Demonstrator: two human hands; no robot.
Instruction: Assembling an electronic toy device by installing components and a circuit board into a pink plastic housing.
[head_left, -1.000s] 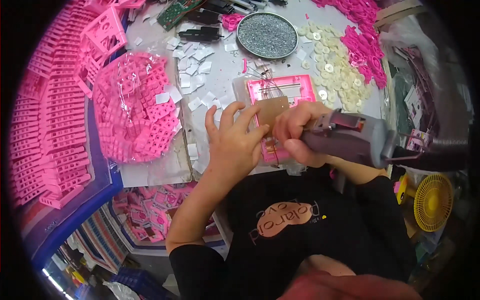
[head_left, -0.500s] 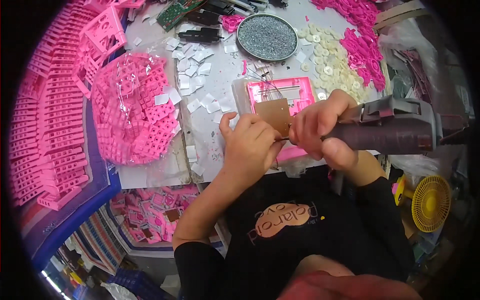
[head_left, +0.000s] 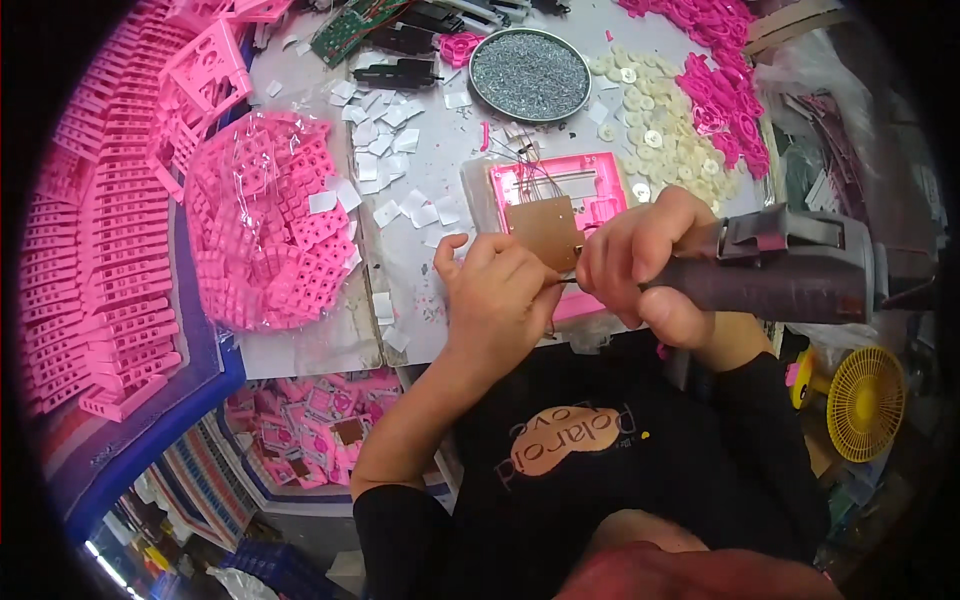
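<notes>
My right hand (head_left: 655, 262) is wrapped round the front end of a dark electric screwdriver (head_left: 780, 268), whose body reaches out to the right. Its thin bit points left to the fingertips of my left hand (head_left: 500, 295). Those fingers are pinched together at the bit's tip; whatever small piece they hold is hidden. Just beyond both hands lies a pink plastic housing (head_left: 605, 172). A brown circuit board (head_left: 543, 232) rests on it, and thin wires (head_left: 527, 175) run from its far side.
A round dish of small metal screws (head_left: 530, 75) stands at the back. White paper squares (head_left: 405, 140), cream round parts (head_left: 655, 140) and magenta parts (head_left: 720, 100) lie around. At left are a bag of pink parts (head_left: 265, 220) and stacked pink parts (head_left: 125, 240). A yellow fan (head_left: 865, 405) sits lower right.
The view has shifted slightly. Both hands stay together at the screwdriver's tip, and the pink housing and board lie as before.
</notes>
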